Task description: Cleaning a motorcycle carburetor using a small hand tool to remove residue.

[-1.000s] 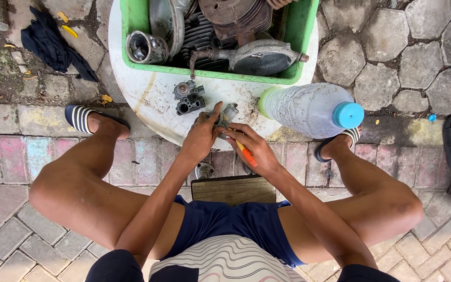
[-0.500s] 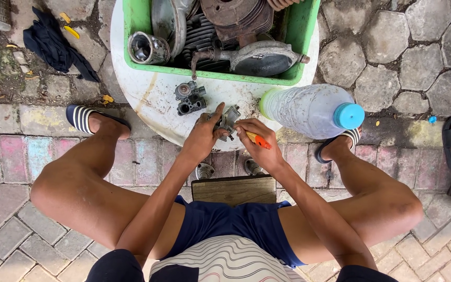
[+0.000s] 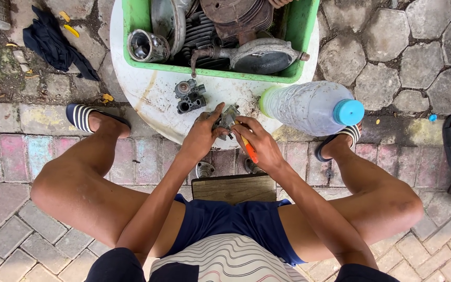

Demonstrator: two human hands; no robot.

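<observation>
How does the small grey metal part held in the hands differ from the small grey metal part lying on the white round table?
The held grey metal part is gripped between the left hand and right hand, at the table edge; the lying grey metal part rests untouched on the white round table, nearer the green plastic tub. Both look like dirty grey engine pieces.

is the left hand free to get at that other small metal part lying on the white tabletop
Probably not right away. The left hand is closed around a small metal part that the right hand works on with an orange-handled tool. The loose part lies close, just beyond it, with nothing between.
</observation>
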